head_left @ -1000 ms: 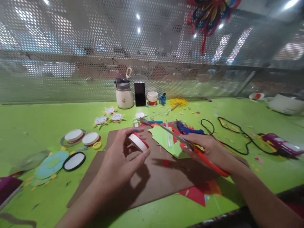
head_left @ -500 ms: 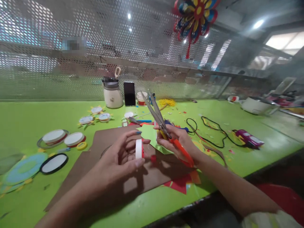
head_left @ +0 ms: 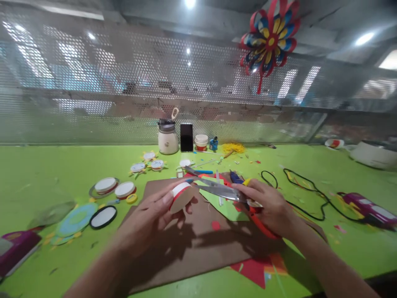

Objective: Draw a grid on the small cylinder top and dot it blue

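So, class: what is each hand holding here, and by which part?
The left hand pinches the red-and-white tape roll by its edges. The right hand grips the scissors by their orange handles, blades pointing towards the roll.

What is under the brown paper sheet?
Under the brown sheet lies the green table, and a red paper piece sticks out at its near edge. The rest beneath is covered.

No readable text or labels

A green table (head_left: 37, 174) runs along a perforated metal screen (head_left: 108, 82) under bright ceiling lights (head_left: 190, 3).
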Available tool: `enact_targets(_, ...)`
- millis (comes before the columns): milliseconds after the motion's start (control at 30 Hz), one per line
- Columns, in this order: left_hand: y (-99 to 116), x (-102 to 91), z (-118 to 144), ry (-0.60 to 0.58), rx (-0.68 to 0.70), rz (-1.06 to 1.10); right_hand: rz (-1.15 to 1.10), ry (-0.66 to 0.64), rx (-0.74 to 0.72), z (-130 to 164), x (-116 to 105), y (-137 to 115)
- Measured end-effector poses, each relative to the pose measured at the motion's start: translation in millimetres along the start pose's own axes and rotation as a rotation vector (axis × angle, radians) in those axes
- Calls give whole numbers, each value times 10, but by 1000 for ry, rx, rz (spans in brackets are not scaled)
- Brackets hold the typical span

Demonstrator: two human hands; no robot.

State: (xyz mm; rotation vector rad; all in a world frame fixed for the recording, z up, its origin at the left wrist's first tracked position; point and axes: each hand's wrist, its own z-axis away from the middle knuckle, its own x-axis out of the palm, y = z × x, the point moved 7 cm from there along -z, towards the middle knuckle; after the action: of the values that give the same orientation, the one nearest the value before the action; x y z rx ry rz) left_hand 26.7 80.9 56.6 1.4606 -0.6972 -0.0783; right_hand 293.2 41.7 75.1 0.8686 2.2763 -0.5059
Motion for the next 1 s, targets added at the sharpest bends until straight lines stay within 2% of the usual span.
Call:
enact_targets(100, 9, 7, -18, -2, 3, 7, 79, -1, -30, 34, 5, 5)
enact_targets(233, -93, 27, -21, 32, -132, 86, 152, -23, -44, 59, 30, -32)
enact_targets(400, -188, 139, -28, -28, -233, 200, 185, -73, -71, 45, 78, -90)
enact_targets(600, -225, 191, -7, 35, -335, 225, 184, -136, -59, 1, 91, -111)
enact_targets(1000, -171, 181, -12, 91, -289, 276, -18, -301, 102, -30, 195, -128)
